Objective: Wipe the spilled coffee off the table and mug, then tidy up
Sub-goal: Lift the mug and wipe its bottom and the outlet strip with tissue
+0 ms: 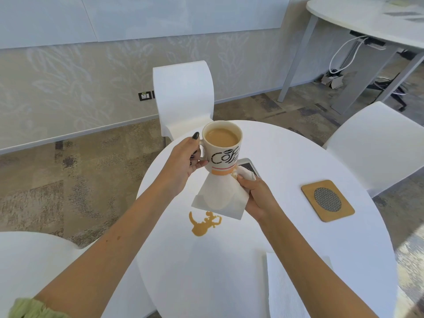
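My left hand (185, 157) grips the handle of a white mug (223, 157) with black lettering and an orange band, held upright above the round white table (286, 157). The mug holds milky coffee. My right hand (257, 196) presses a white paper napkin (218, 198) against the mug's base, and the napkin hangs down below it. A brown coffee puddle (203, 223) lies on the table just under the napkin.
A wooden coaster (328, 200) with a mesh centre lies at the right. A phone (249, 167) lies partly hidden behind the mug. More paper towel (289, 288) sits at the near right edge. White chairs (183, 97) stand around the table.
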`<state>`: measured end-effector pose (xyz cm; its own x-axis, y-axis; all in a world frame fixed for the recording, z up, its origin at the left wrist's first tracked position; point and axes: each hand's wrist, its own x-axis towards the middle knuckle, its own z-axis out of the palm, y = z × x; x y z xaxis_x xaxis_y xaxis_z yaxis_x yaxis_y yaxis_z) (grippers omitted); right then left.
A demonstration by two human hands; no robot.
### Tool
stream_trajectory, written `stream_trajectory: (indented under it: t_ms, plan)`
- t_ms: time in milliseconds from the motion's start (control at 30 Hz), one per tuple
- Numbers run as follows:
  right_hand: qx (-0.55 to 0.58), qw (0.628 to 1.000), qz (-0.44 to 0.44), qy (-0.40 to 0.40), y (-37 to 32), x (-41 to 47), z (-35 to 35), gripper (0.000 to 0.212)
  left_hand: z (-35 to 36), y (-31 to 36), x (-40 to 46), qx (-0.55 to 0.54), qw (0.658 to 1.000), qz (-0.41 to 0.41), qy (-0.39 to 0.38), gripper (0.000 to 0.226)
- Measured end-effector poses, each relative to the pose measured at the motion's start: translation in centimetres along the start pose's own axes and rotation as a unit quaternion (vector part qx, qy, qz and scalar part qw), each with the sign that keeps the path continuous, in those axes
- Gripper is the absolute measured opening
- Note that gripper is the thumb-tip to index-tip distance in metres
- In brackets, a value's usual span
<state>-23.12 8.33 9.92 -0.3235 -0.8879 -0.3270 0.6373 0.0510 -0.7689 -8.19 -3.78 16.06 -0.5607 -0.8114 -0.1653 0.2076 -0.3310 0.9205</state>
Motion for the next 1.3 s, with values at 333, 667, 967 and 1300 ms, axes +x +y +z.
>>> stream_trajectory:
  t_ms: [333, 667, 967, 1300]
  plan:
    - [0.016, 0.999, 0.039, 0.005, 2.0, -1.1, 0.6, 0.034, 0.0, -1.0, -0.3, 0.006, 1.000, -0.010, -0.018, 0.033]
    - [0.039, 0.997, 0.070, 0.014, 3.3, -0.7, 2.5, 0.034, 0.2, -1.0, -1.2, -0.001, 1.000, -0.020, 0.003, 0.035]
    - [-0.124, 0.990, 0.059, 0.037, 3.6, -0.6, 1.5, 0.015, -0.6, -1.1, -1.3, 0.011, 1.000, -0.012, -0.002, 0.035]
    - [-0.186, 0.982, 0.028, 0.024, 1.2, -0.6, -1.5, 0.024, -1.3, -0.8, -1.2, 0.001, 1.000, -0.010, 0.006, 0.035]
